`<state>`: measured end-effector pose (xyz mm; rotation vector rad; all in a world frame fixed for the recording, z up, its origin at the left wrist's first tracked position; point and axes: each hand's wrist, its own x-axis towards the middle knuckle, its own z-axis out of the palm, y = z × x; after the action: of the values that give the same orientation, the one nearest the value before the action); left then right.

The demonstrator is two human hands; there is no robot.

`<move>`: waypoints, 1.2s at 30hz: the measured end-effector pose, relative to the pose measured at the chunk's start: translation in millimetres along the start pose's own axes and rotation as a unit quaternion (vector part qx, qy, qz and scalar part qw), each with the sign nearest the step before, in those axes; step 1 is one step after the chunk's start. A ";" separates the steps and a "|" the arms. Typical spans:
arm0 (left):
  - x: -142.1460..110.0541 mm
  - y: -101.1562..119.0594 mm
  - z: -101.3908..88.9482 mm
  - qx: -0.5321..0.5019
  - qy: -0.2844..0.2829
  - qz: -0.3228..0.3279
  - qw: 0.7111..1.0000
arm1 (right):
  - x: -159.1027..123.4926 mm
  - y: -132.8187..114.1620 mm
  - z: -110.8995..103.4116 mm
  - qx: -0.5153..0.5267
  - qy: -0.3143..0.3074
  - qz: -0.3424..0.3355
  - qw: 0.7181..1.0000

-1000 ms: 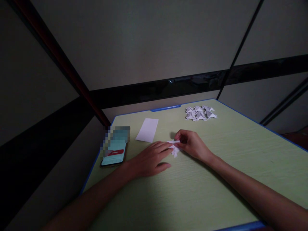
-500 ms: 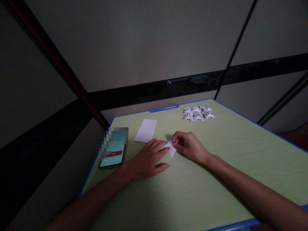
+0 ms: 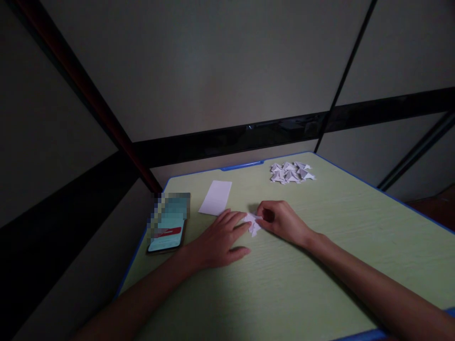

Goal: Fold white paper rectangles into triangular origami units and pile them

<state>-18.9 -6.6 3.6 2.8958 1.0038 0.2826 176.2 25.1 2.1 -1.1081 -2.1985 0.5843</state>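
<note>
A small folded white paper figure [image 3: 253, 225] lies on the table between my two hands. My left hand [image 3: 222, 240] rests flat with fingers spread, its index and middle fingertips on the figure's left side. From the right, my right hand [image 3: 282, 219] pinches the figure's edge between thumb and curled fingers, which hide part of it. Just beyond my left hand is a plain white sheet of paper [image 3: 216, 196], flat on the table.
Several finished-looking folded paper figures [image 3: 291, 173] stand in two rows toward the back right. A phone [image 3: 167, 232] with its screen lit lies at the left edge. The pale green table [image 3: 348, 227] has a blue rim, and a panelled wall [image 3: 220, 71] rises behind it.
My right fingers have shifted slightly along the paper figure's right edge, keeping their pinch. My left hand stays spread on it. The whole view has tilted a little.
</note>
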 end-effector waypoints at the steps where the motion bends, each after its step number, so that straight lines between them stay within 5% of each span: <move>1: 0.1 0.0 -0.5 0.001 -0.001 0.001 1.000 | -0.1 -0.1 0.6 0.001 0.005 0.017 1.000; 6: 1.0 1.1 -3.6 0.003 -0.010 0.006 1.000 | 1.5 0.4 3.8 -0.011 0.001 0.043 0.999; 20: 1.6 -1.6 -2.5 -0.001 -0.010 0.000 1.000 | 0.6 2.2 -6.1 -0.177 -0.103 -0.147 0.968; 36: 0.2 2.2 -4.1 -0.017 -0.023 0.022 0.999 | 1.3 6.8 -17.4 -0.066 -0.132 -0.181 0.972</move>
<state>-18.1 -8.2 7.9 2.8826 0.9202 0.2312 191.3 31.9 10.8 -0.6909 -2.6213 0.4489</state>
